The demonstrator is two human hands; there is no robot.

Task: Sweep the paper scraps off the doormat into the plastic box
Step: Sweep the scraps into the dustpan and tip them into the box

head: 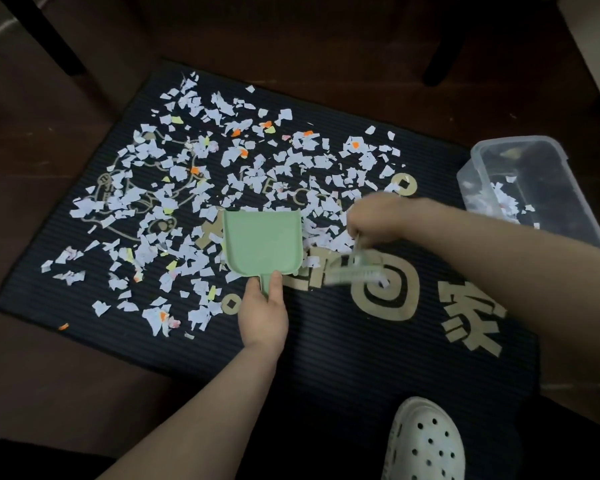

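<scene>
Left hand [262, 310]: curled round the short handle of the green dustpan [262, 242], thumb on top. The pan lies flat with its mouth turned away from the person, probably so scraps can be brushed straight in.
Right hand [374, 216]: fingers closed round a small brush [352, 273], which is blurred. Its bristles sit low over the mat, just right of the pan's rear corner.
Pan: looks bare inside.
Paper scraps [194, 157]: thick over the left and far parts of the doormat [361, 358]. The near right part, with the large printed characters, is almost free of them. One orange bit lies off the mat's left edge.
Plastic box [520, 140]: clear and open, on the floor at the mat's far right, with some scraps already inside. It is well apart from the pan, so each load likely has to be carried over.
Around: a white perforated clog [426, 445] at the near edge, and a dark furniture leg [444, 46] beyond the mat.
In the way: the right forearm crosses between pan and box.
</scene>
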